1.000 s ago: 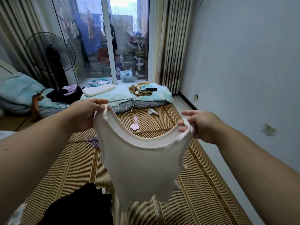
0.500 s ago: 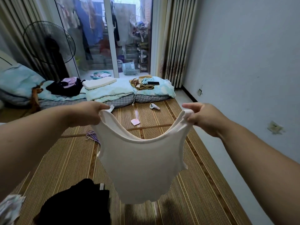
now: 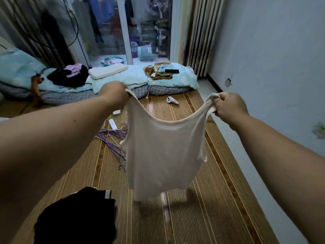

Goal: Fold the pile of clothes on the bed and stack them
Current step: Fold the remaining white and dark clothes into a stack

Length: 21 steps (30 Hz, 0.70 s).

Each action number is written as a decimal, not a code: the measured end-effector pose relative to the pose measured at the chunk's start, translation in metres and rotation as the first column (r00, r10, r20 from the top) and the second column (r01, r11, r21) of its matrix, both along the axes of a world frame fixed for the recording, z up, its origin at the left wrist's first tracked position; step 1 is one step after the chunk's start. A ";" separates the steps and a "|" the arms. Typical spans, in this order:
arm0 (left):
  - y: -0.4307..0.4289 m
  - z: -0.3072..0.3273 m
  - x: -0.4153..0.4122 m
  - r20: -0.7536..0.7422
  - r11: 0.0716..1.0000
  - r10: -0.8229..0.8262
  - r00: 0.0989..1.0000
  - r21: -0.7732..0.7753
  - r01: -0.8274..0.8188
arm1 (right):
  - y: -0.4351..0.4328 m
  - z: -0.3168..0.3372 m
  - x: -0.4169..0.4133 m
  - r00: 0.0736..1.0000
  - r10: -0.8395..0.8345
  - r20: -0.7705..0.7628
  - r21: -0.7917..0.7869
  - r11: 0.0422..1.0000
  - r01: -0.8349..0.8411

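Note:
A white sleeveless top (image 3: 163,154) hangs spread in the air above the bamboo bed mat (image 3: 219,199). My left hand (image 3: 115,94) grips its left shoulder strap and my right hand (image 3: 230,107) grips its right strap, both arms stretched forward. The hem hangs just above the mat. A black garment (image 3: 77,217) lies crumpled on the mat at the lower left.
Purple hangers (image 3: 112,140) and a white remote (image 3: 112,124) lie on the mat under my left arm. A white controller (image 3: 171,100) lies farther off. Blue bedding (image 3: 137,78) with dark clothes (image 3: 68,76), a pillow and a phone (image 3: 172,71) crosses the far end. A wall runs along the right.
Both hands have moved farther apart and the top now hangs flatter and longer, its hem lower toward the mat. The view has tilted down.

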<state>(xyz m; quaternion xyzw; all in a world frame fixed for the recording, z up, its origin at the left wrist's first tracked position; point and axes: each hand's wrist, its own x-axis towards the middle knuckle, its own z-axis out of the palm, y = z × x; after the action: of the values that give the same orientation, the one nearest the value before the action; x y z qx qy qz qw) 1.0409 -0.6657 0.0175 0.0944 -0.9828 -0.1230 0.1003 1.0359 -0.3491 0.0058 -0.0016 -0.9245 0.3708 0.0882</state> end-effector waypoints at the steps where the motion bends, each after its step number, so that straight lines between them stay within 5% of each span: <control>1: 0.001 0.004 -0.005 -0.051 1.000 0.006 0.999 0.005 -0.006 | 0.000 0.001 -0.004 0.999 -0.022 -0.032 -0.021 1.000 0.022; 5: 0.001 0.015 -0.008 -0.135 1.000 -0.021 0.991 0.014 0.023 | 0.001 0.003 -0.005 0.996 -0.034 -0.086 -0.116 0.993 0.024; 13: 0.003 -0.049 0.042 0.151 0.961 -0.262 0.953 0.127 0.244 | 0.005 -0.064 0.044 0.982 0.142 0.125 0.004 0.990 -0.144; 21: 0.008 -0.169 0.116 0.669 0.781 -0.489 0.560 0.050 0.622 | -0.006 -0.165 0.126 0.806 0.236 0.542 0.150 0.917 -0.370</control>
<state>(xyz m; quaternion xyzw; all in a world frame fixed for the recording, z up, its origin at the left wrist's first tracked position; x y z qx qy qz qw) 1.1567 -0.6578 -0.1518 -0.1952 -0.9392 -0.0121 -0.2824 1.1618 -0.3552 -0.1592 0.0595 -0.9411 0.2472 -0.2228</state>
